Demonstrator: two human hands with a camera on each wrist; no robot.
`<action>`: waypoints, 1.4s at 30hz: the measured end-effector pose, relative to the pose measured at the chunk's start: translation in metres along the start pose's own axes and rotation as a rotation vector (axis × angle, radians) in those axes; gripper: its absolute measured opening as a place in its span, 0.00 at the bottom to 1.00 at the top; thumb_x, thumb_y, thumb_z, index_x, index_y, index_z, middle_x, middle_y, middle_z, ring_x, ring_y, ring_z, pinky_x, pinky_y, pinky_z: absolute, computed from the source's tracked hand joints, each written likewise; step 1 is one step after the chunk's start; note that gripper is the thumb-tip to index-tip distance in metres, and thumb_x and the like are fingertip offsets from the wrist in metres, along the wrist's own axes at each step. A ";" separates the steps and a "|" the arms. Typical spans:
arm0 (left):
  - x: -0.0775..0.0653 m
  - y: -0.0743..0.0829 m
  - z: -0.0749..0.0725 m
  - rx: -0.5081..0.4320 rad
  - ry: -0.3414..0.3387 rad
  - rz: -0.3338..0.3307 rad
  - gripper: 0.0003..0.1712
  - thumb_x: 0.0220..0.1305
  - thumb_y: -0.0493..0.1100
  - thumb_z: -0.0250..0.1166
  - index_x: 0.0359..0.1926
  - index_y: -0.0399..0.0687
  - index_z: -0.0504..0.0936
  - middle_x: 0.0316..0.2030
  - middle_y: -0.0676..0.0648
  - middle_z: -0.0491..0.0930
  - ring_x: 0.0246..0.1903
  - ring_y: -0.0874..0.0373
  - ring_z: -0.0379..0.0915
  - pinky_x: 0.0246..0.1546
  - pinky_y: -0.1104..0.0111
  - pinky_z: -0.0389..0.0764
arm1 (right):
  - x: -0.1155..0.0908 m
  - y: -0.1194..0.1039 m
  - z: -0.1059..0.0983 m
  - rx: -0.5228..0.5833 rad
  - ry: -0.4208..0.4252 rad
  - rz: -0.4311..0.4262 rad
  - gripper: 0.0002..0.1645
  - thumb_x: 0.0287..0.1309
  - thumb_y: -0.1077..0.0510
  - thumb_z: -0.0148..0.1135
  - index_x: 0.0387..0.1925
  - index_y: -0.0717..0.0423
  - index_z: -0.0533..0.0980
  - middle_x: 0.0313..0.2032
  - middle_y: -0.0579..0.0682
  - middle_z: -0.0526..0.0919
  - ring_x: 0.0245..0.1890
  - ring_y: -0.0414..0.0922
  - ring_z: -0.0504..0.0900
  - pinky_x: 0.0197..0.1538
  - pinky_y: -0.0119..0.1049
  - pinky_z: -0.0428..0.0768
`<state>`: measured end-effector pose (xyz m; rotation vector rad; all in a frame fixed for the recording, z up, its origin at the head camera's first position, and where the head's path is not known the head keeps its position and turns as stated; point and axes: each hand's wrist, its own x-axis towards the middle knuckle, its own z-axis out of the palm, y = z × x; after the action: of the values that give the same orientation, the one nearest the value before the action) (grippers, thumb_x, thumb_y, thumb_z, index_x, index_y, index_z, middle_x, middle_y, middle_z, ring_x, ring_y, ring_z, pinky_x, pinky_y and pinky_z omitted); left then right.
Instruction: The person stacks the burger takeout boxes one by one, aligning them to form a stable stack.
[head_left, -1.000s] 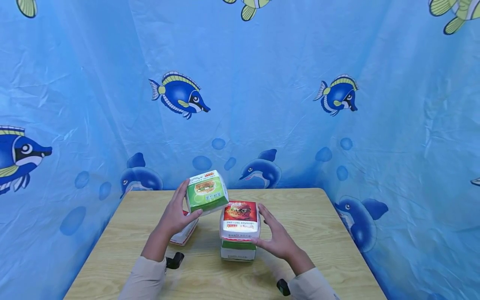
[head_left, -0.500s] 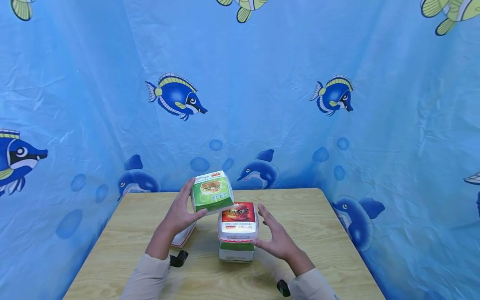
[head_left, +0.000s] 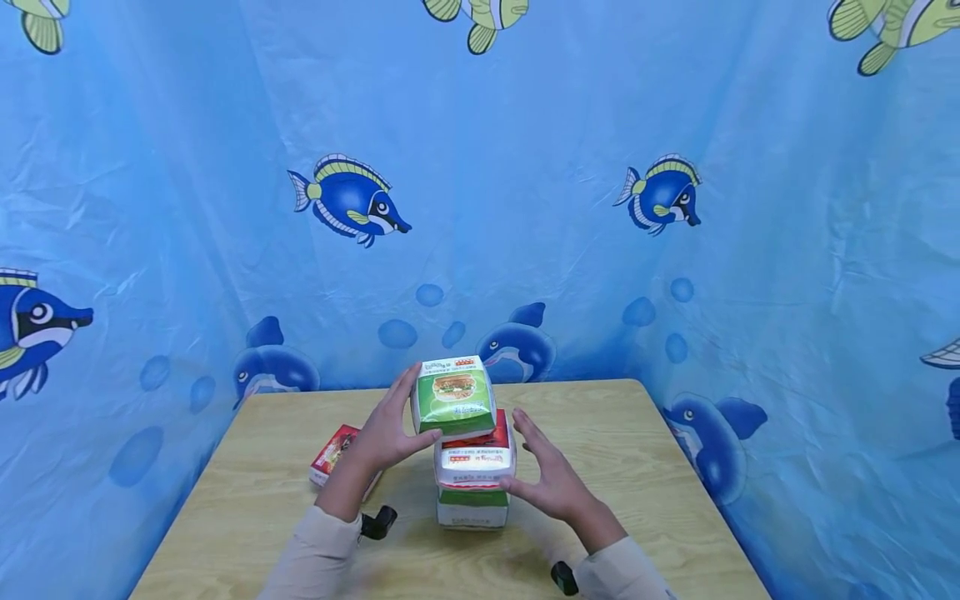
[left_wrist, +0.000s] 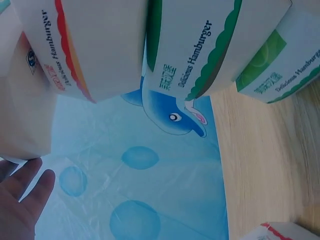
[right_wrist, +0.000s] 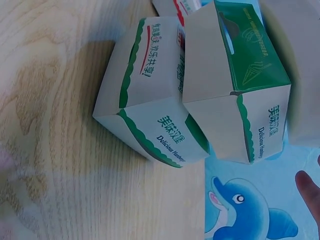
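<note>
My left hand (head_left: 388, 433) grips a green-and-white hamburger box (head_left: 453, 398), with its thumb at the front and fingers along the left side. That box is slightly tilted over a red-topped hamburger box (head_left: 474, 468), the top of a stack; whether they touch I cannot tell. Beneath it sit two green-trimmed hamburger boxes, the middle box (left_wrist: 195, 50) and the lowest box (right_wrist: 150, 95), which stands on the table. My right hand (head_left: 555, 483) stands beside the stack, fingers spread, thumb by the red-topped box's front right corner. A fingertip (right_wrist: 307, 187) appears apart from the boxes in the right wrist view.
Another red-and-white box (head_left: 330, 461) lies on the wooden table (head_left: 637, 467) left of the stack, partly hidden by my left forearm. A blue sea-print curtain (head_left: 480, 208) surrounds the table's back and sides.
My left hand has carried the green-and-white hamburger box to the right, over the stack. More of the loose red-and-white box shows. The right hand has stayed almost still.
</note>
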<state>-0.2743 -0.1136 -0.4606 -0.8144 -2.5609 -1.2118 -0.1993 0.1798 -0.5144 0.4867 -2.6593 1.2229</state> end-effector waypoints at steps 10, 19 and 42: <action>0.003 0.008 0.007 0.002 -0.030 0.030 0.62 0.48 0.67 0.71 0.77 0.68 0.43 0.75 0.47 0.49 0.70 0.43 0.50 0.59 0.39 0.64 | 0.002 0.000 0.000 -0.009 -0.008 -0.023 0.58 0.51 0.31 0.66 0.76 0.30 0.44 0.76 0.39 0.45 0.70 0.49 0.59 0.59 0.56 0.71; 0.002 0.003 0.015 -0.032 -0.041 0.057 0.61 0.50 0.65 0.71 0.77 0.69 0.43 0.75 0.49 0.48 0.71 0.46 0.49 0.61 0.41 0.63 | 0.004 -0.004 0.002 -0.030 -0.019 -0.035 0.59 0.50 0.29 0.65 0.76 0.28 0.43 0.76 0.38 0.45 0.73 0.46 0.50 0.61 0.53 0.71; 0.004 0.002 0.020 -0.080 -0.072 0.028 0.64 0.52 0.66 0.69 0.78 0.60 0.37 0.76 0.51 0.43 0.72 0.47 0.44 0.63 0.41 0.57 | 0.006 -0.002 0.010 -0.047 -0.039 -0.033 0.61 0.49 0.28 0.64 0.76 0.26 0.39 0.75 0.33 0.43 0.73 0.49 0.50 0.58 0.67 0.66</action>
<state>-0.2752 -0.0960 -0.4706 -0.9241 -2.5622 -1.3066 -0.2045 0.1702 -0.5177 0.5508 -2.6938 1.1509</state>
